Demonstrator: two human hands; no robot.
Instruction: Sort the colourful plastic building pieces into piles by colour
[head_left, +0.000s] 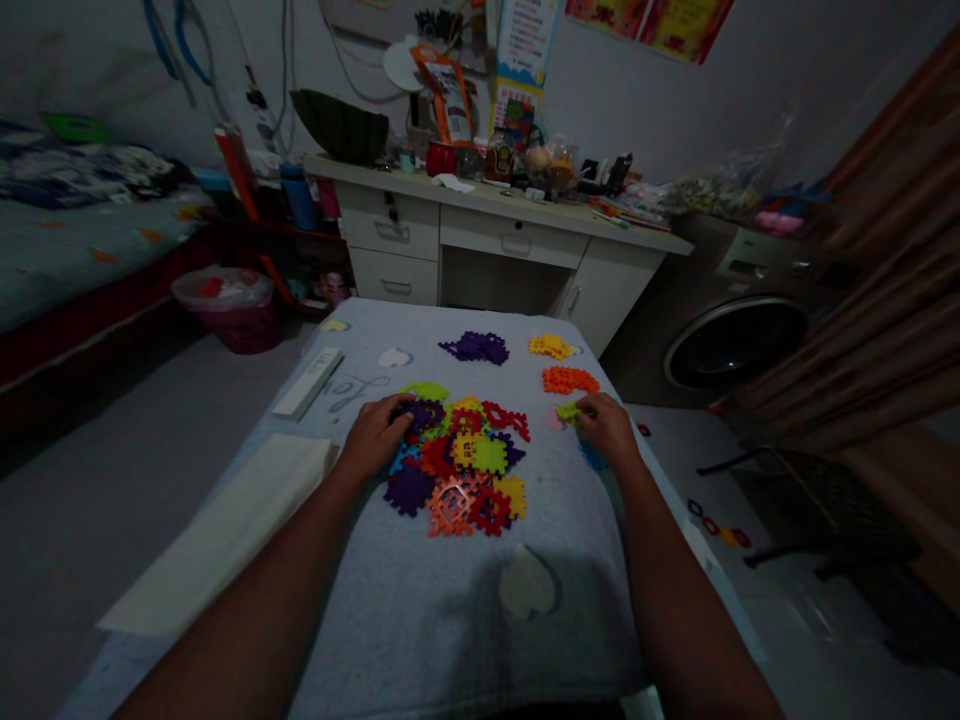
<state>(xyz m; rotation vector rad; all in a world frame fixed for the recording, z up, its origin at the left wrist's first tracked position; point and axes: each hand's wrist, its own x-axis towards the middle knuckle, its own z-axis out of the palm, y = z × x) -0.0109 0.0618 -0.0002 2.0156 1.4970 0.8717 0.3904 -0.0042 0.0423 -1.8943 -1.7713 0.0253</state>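
Observation:
A mixed heap of plastic interlocking building pieces (pixel 450 455) in purple, red, yellow, green, blue and coral lies in the middle of the cloth-covered table (pixel 480 620). At the heap's left edge, my left hand (pixel 375 435) has thumb and fingers closed on a purple piece (pixel 424 415). My right hand (pixel 606 430), on the table's right side, pinches a light green piece (pixel 568 412) low over the cloth. Just beyond it is an orange group (pixel 570 380), and blue pieces (pixel 592 457) lie partly hidden under the hand.
A purple pile (pixel 478 347) and a yellow pile (pixel 550 346) sit at the table's far end. On the left lie a white narrow box (pixel 309 382) and a pale flat sheet (pixel 225 535). A cluttered desk (pixel 517 240) stands behind, with a washing machine (pixel 720 310) to its right.

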